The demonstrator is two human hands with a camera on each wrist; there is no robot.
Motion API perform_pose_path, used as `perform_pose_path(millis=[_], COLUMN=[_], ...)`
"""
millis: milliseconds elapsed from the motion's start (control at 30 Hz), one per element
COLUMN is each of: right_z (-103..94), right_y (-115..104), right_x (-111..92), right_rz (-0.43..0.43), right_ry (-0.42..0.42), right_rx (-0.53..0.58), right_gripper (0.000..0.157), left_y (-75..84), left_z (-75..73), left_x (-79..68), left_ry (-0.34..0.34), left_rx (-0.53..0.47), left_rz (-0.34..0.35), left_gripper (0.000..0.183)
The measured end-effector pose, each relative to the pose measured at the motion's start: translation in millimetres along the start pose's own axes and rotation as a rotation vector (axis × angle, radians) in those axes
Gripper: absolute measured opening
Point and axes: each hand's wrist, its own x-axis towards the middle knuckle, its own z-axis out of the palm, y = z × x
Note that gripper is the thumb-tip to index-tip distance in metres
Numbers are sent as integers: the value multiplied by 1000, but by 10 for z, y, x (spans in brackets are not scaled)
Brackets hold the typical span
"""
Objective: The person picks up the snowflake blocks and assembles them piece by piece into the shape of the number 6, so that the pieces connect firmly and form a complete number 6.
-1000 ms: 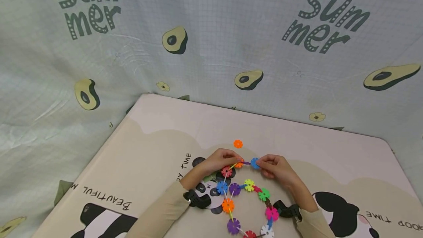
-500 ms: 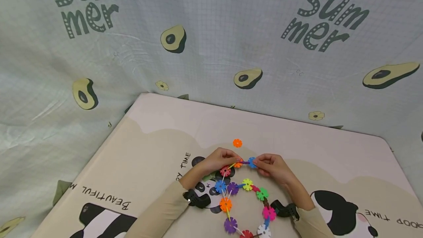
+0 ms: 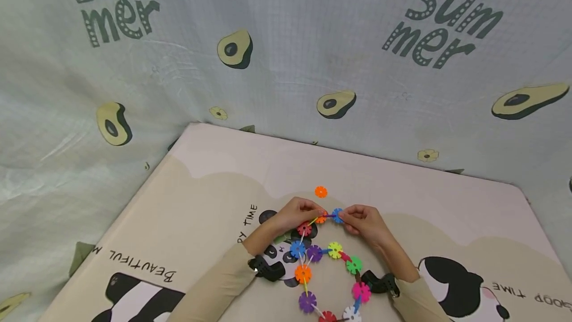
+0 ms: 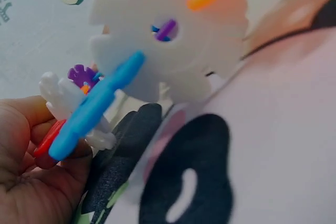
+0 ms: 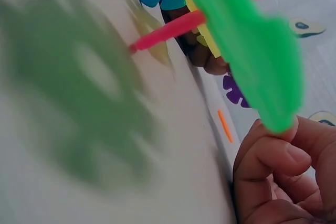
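Note:
In the head view, my left hand (image 3: 300, 212) pinches an orange notched plastic disc (image 3: 321, 218) in a chain of linked snowflake discs. Facing it, my right hand (image 3: 365, 222) pinches a blue disc (image 3: 337, 215); a purple disc (image 3: 329, 215) set edge-on joins the two. From the orange disc the chain runs down through a red disc (image 3: 305, 228) and another blue one to a ring of discs, including a green disc (image 3: 354, 265). Close discs, among them a white disc (image 4: 131, 30) and the green one, partly block the wrist views and hide the right fingertips' grip.
A loose orange disc (image 3: 321, 192) lies on the panda-printed mat (image 3: 214, 212) beyond the hands. A fabric wall (image 3: 277, 78) with avocado prints rises behind the mat's far edge. Black straps with cameras (image 3: 268, 268) sit on both wrists.
My right hand, with the blue disc, has moved slightly left toward the orange disc. The left hand keeps its pinch. The lower ring has shifted a little to the left.

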Motion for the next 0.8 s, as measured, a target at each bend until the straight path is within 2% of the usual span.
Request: perform_pose_path(millis=[167, 333, 467, 600, 667, 800], right_z=[-43, -104, -112, -97, -100, -107], right_y=[-9, -37, -47, -77, -118, -220], right_x=[18, 51, 94, 151, 198, 342], right_rz=[11, -12, -15, -27, -23, -29], right_ry=[-58, -166, -240, -298, -272, -135], right_rx=[-1, -43, -56, -92, -145, -245], right_gripper=[17, 17, 17, 21, 26, 34], left_y=[16, 16, 1, 17, 33, 59], left_z=[-9, -65, -109, -90, -75, -68], left_x=[21, 117, 188, 205, 213, 236], left_ry=[-19, -44, -110, -187, -199, -179], left_rx=[-3, 59, 120, 140, 134, 132], left_rz=[-8, 65, 75, 69, 73, 73], left_gripper=[28, 27, 25, 26, 25, 22])
